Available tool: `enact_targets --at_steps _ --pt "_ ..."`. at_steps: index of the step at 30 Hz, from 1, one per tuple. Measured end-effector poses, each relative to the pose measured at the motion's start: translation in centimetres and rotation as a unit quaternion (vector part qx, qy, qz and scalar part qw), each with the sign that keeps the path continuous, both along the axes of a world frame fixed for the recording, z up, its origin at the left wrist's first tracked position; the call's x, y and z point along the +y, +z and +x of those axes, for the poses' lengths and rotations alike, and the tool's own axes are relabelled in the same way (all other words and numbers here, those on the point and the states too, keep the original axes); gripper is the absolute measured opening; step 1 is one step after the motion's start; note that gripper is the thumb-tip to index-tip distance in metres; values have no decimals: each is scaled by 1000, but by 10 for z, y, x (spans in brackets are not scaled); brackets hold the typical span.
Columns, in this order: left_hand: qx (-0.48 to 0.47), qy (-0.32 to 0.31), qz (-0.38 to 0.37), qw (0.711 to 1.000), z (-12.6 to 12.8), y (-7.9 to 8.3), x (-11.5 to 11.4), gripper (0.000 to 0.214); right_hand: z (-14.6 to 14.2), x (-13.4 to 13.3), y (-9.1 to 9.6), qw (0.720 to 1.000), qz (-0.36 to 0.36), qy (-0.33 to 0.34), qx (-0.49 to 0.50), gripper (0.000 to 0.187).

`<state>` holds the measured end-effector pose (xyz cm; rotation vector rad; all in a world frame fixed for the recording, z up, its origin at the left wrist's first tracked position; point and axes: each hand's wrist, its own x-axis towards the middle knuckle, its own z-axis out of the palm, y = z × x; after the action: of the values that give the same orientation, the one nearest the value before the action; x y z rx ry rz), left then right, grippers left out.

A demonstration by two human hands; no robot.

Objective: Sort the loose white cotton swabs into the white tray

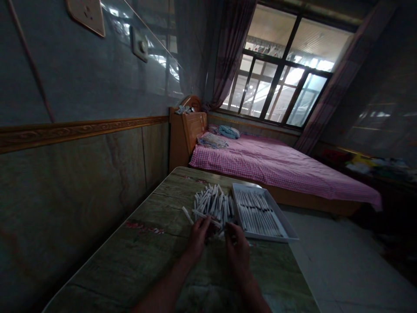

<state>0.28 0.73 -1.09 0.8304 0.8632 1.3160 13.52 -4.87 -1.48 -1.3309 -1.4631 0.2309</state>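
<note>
A loose heap of slim white pen-like sticks [212,201], some with dark ends, lies on the table; their exact kind is hard to make out. At the heap's near edge, my left hand [197,238] has its thumb and fingers closed on one white stick [211,218]. My right hand [237,248] is curled beside it, close to the heap's near right side, and whatever its fingers hold is too dark to name. Right of the heap, a shallow white tray [286,238] contains similar sticks laid side by side in two rows.
The green marble-patterned table [137,261] carries everything, its left edge along a tiled wall [74,187]. Beyond it stands a bed [260,163] with a pink checked cover and wooden headboard [192,130]. Tiled floor [329,243] lies to the right.
</note>
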Motion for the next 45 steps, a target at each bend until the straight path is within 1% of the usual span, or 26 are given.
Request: enact_targets --at_steps 2,3,5,6,8,10,12,15,19,24,27,30,33,36,38,40,45 --pt "-11 61 -7 998 -5 1 7 47 7 8 5 994 -65 -25 -90 29" --pt "-8 83 -10 996 -7 1 9 47 10 12 10 982 -105 -37 -150 30" --pt "0 100 -11 995 -10 2 12 46 11 19 19 943 -171 -52 -280 31" --pt "2 99 -10 995 -11 2 12 46 11 23 23 921 -186 -51 -338 31" --pt "3 82 -9 997 -11 2 11 44 9 30 29 886 -187 -30 -423 30" --pt "-3 67 -13 998 -9 2 11 43 9 36 30 865 -178 -5 -468 26" --pt "-14 60 -24 998 -7 1 11 43 11 39 30 855 -175 12 -489 21" --pt "-30 56 -40 997 -4 -1 12 45 16 39 28 857 -161 26 -489 19" --pt "-43 41 -55 997 -3 -1 13 47 22 33 23 886 -109 35 -448 24" --pt "-48 25 -50 997 -3 -4 12 45 24 28 9 932 10 24 -362 23" --pt "-60 22 -59 996 -2 -5 12 45 24 24 1 953 59 9 -297 21" --pt "-101 14 -80 992 -2 -6 13 41 23 16 -2 976 78 -13 -205 19" --pt "-139 7 -95 986 -2 -6 13 34 22 6 3 994 61 -59 -71 20" --pt "-162 5 -112 980 -4 -5 13 29 20 -1 11 991 28 -110 69 27" --pt "-176 8 -123 977 -5 -5 13 27 19 -2 15 984 12 -112 137 29" --pt "-182 14 -132 974 -5 -5 14 25 18 -2 17 980 2 -99 174 30" --pt "-194 22 -144 970 -5 -3 15 17 15 -1 16 973 6 -82 217 31"
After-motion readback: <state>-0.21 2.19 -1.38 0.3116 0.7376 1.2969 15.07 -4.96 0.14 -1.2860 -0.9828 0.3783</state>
